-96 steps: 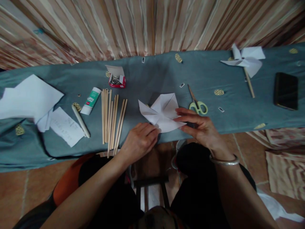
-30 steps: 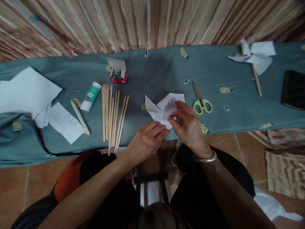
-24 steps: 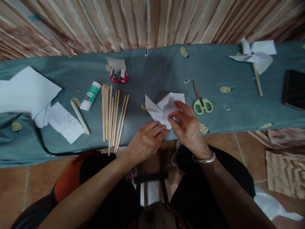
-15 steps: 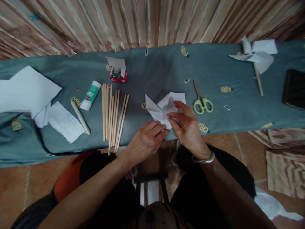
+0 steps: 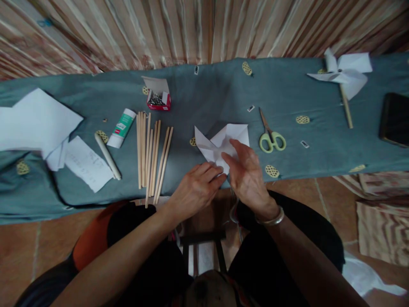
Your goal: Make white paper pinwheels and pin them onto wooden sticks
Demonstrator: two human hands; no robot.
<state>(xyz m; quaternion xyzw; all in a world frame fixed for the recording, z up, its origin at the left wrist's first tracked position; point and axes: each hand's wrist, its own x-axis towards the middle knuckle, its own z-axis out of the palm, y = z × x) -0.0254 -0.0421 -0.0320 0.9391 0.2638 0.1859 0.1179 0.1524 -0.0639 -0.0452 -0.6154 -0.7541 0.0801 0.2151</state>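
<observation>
One piece of white folded paper [image 5: 219,147] lies on the blue-green cloth [image 5: 207,100], just in front of the person's two hands. From where I stand, the left hand [image 5: 198,185] rests on the near edge of this paper, its fingers close together; whether the thumb pinches from below, I cannot tell. The right hand [image 5: 247,175] is over the right part of the paper, with thumb and forefinger apart from each other, and at its wrist is a silver bangle [image 5: 273,221].

Just to the right of the right hand and a little beyond it are scissors [image 5: 269,131] with light green handles. Near the left hand, on its left side, lie several thin wooden sticks [image 5: 154,157]. Beyond them is an open red box [image 5: 159,106] with small metal pieces inside, and farther left a glue stick [image 5: 122,128]. Well apart from the left hand are some white sheets [image 5: 41,119]. Far to the right of the right hand lie a paper pinwheel [image 5: 343,77] and a dark phone [image 5: 396,119].
</observation>
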